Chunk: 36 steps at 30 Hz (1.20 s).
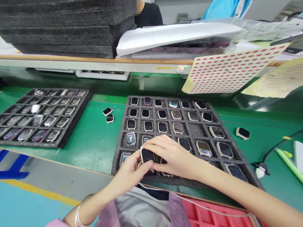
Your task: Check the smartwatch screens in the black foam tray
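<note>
Between both hands is a smartwatch body (146,155) with a dark screen and a pale frame, held above the near edge of a dark foam tray (195,129). My left hand (136,168) grips it from the left and below, thumb at its lower edge. From the right, my right hand (171,154) closes its fingers on the watch's top and right side. A white cable (156,188) runs beneath the hands. Strapless watches fill most compartments of the tray; one at the left shows a lit dial (130,138). The forearm hides part of the front row.
Another foam tray of watches (62,140) lies at the left. Two loose watches (109,118) sit between the trays, and one watch (242,133) is at the right near a black cable plug (260,170). A shelf (146,64) bears stacked foam (71,37); sticker sheets (227,71) hang from it.
</note>
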Tool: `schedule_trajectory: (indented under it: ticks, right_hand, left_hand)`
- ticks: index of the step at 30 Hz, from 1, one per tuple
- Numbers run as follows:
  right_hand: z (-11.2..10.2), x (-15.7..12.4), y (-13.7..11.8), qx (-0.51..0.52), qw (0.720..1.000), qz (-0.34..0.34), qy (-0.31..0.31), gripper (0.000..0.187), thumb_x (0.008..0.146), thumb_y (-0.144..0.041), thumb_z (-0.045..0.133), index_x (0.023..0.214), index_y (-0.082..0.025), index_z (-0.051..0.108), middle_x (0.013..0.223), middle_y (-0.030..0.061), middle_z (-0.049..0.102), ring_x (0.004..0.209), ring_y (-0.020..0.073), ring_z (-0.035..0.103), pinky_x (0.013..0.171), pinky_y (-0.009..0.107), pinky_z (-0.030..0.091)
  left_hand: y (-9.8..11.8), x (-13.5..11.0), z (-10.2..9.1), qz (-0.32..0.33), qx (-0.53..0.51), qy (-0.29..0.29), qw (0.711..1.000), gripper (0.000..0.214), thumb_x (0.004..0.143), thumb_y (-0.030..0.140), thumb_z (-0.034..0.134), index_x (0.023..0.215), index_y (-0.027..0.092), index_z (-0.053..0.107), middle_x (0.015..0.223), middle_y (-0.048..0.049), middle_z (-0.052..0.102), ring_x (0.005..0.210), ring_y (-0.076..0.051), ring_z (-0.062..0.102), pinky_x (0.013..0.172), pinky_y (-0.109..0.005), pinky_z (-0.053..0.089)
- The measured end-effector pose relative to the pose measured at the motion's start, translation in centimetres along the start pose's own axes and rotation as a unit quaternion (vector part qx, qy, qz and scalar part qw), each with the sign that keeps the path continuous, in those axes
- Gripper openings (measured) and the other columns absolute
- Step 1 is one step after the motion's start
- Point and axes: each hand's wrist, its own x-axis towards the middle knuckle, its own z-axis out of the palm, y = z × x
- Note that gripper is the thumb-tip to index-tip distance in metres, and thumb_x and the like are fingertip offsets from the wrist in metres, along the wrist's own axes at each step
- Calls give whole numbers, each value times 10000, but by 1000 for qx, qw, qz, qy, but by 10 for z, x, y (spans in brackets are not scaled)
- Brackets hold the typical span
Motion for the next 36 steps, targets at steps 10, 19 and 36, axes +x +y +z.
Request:
schedule_trajectory:
  ticks: [10,19,36]
  right_hand:
    - [25,-14,11,75,995,-3,65,371,856,-331,651,1158,-144,542,1058,113,646,956,215,596,828,367,469]
    - [30,-15,11,114,990,0,88,394,834,-328,683,1154,-142,550,1032,104,638,920,203,594,803,339,479]
    - [35,-13,6,177,976,85,95,404,798,-412,704,1081,-143,601,841,51,624,701,158,579,655,273,490]
  left_hand:
    - [-15,4,1,20,-75,13,997,294,836,355,621,1029,134,637,954,-70,656,955,-223,572,841,-297,431]
    - [-17,1,2,23,-68,10,997,271,878,314,572,1087,149,619,1032,-77,648,1022,-227,545,841,-288,422]
    - [-7,0,-1,-86,-117,18,989,326,842,391,563,653,126,547,465,-2,573,320,-17,151,373,-219,43]
